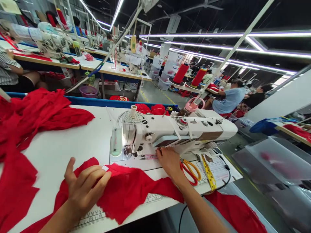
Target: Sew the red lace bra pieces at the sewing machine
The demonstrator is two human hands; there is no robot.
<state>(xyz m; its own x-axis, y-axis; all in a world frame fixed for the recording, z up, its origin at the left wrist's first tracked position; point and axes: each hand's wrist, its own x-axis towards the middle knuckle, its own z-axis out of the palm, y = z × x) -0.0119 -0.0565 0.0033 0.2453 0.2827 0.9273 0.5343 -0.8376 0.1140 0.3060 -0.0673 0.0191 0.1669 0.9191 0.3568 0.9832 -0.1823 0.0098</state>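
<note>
In the head view, my left hand (pixel 85 186) pinches the edge of a piece of red fabric (pixel 126 187), with a small white label (pixel 105 168) at the fingertips. The fabric lies across the front of the table, over a printed ruler strip. My right hand (pixel 170 161) is under the arm of a white sewing machine (pixel 165 127), fingers curled at the near end of slim pink thread snips (pixel 150 157). Their pointed tips face left, toward the presser foot (pixel 128 150). Part of the snips is hidden by the fingers.
Scissors (pixel 193 170) with orange and red handles and a yellow tape measure (pixel 209 173) lie right of my right wrist. Heaped red fabric (pixel 43 113) covers the table's left side. Red thread cones (pixel 181 74) stand behind the machine. Other people sit at machines farther off.
</note>
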